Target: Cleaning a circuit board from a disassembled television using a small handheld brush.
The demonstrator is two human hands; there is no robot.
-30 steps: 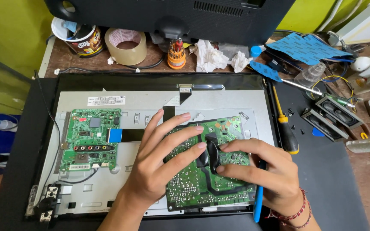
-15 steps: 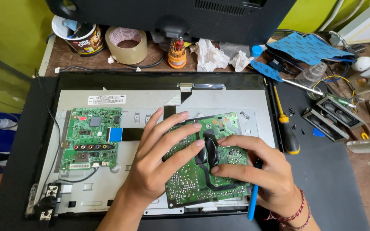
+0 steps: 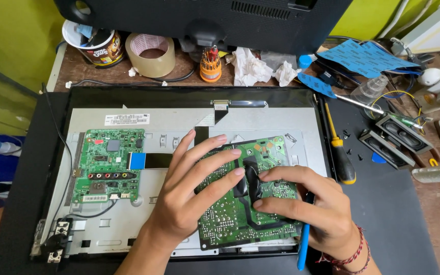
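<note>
The green power board [image 3: 248,196] is being held over the metal back plate [image 3: 179,122] of the opened monitor. It is being gripped by the left hand [image 3: 189,198] with spread fingers and by the right hand [image 3: 311,209], which is also clasping a blue tool [image 3: 303,249]. It seems loosened already, while the smaller main board [image 3: 109,165] is still sitting fixed. On the desk [image 3: 77,71], a paper cup [image 3: 95,43] is holding small items.

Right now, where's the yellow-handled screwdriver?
In the head view, the yellow-handled screwdriver lies on the dark mat right of the opened monitor's metal back panel, just above the right hand and left of the two small speakers.
</note>
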